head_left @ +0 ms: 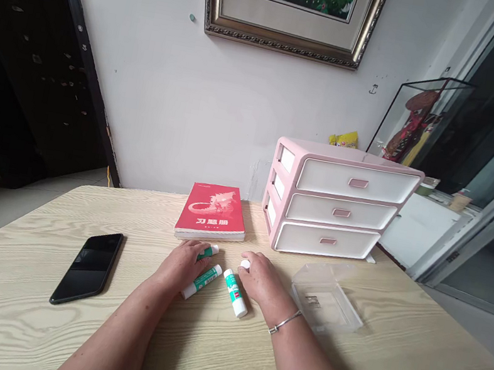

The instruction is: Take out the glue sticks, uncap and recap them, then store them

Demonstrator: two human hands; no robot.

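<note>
My left hand [181,263] is closed over a green-and-white glue stick [208,252], whose white end sticks out to the right of the fingers. Just below, a second glue stick [204,281] lies slanted on the table beside that hand. My right hand [260,278] has its fingers curled round another stick; only its white end [245,264] shows, the rest being hidden by the hand. Between the two hands a further glue stick [235,294] lies at a slant, close to the right fingers. A metal bracelet [284,322] circles my right wrist.
Behind the hands lies a red book [214,210]. A pink-and-white drawer unit [340,212] stands at the back right, with an open clear plastic box [326,301] in front of it. On the left is a black phone [87,268]. The wooden table [7,296] meets the wall behind.
</note>
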